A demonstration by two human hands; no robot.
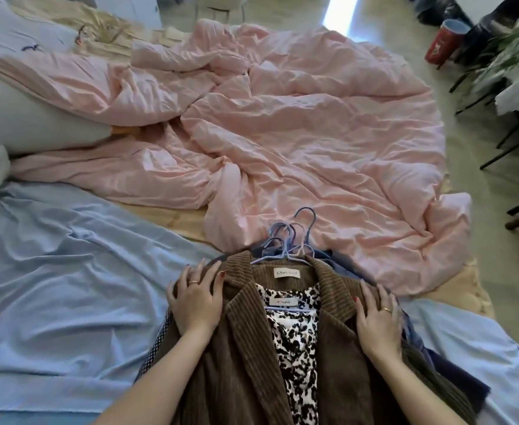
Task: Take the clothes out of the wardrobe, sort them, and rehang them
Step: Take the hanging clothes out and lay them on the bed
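The stack of clothes lies on the bed, brown corduroy jacket (236,348) on top. Left hand (194,299) and right hand (374,320) rest flat on its shoulders, gripping nothing. Expect soft, bulky weight; lift by the bunched hangers (292,240).

Open blue sheet (68,271) left of the clothes pile (246,348), rumpled pink duvet (298,133) heaped beyond the hanger hooks (292,237), narrow blue strip right, pillow (21,118) far left
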